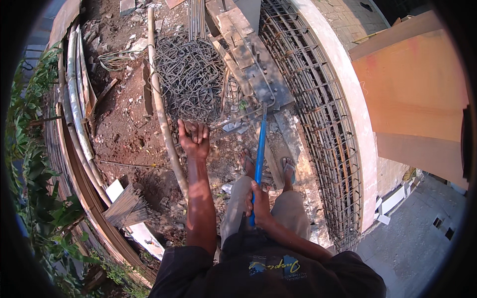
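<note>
My left hand (pixel 195 140) is closed around the near end of a thin steel rod (pixel 237 120). From there the rod slants up and right to a bending bench (pixel 258 79), a wooden beam with a dark plate and several upright pegs. Low in front of my body, my right hand (pixel 259 201) wraps round the blue handle of a bar-bending lever (pixel 261 154). The lever's metal head (pixel 265 105) rests at the near end of the plate, where it meets the rod. Exactly how the head grips the rod is too small to tell.
Left of the bench lies a heap of bent steel pieces (pixel 189 74), with straight rods (pixel 197 20) beyond. A long rebar cage (pixel 318 94) runs along the right beside a pale wall edge (pixel 355 99). A wooden pole (pixel 158 94) and another rod bundle (pixel 126 206) lie leftward.
</note>
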{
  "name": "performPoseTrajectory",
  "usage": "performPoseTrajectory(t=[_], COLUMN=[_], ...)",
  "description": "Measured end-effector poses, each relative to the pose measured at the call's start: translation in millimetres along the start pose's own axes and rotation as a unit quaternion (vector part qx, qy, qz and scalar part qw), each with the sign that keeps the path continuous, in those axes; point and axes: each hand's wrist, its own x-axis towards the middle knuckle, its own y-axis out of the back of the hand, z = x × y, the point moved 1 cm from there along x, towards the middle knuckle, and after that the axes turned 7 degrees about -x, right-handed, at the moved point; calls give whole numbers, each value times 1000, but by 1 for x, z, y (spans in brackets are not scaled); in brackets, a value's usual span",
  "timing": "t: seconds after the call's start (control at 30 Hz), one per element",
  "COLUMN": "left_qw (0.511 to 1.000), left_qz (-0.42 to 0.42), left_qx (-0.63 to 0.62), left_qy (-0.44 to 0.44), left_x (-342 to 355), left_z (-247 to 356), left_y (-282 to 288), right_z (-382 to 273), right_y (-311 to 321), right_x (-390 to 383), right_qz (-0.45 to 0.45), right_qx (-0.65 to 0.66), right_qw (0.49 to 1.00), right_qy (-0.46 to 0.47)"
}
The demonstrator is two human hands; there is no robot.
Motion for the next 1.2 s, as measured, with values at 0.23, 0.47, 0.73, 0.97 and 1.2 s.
performPoseTrajectory(t=[0.23, 0.47, 0.73, 0.97, 1.2], left_qw=[995, 994, 991, 987, 962], left_qz=[53, 10, 105, -2, -170], left_qx=[68, 71, 51, 160, 130], left_qy=[43, 81, 60, -15, -170], left_x=[33, 61, -19, -93, -214], left_z=[12, 16, -7, -42, -10], left_y=[-13, -22, 30, -28, -203], right_z=[-11, -9, 0, -52, -123], right_y=[-46, -80, 18, 147, 244], right_x=[-1, 3, -1, -54, -116], right_qz=[32, 49, 54, 24, 105], right_qx=[72, 114, -112, -338, -323], right_qw=[996, 992, 990, 927, 889], right_qy=[-44, -12, 68, 161, 307])
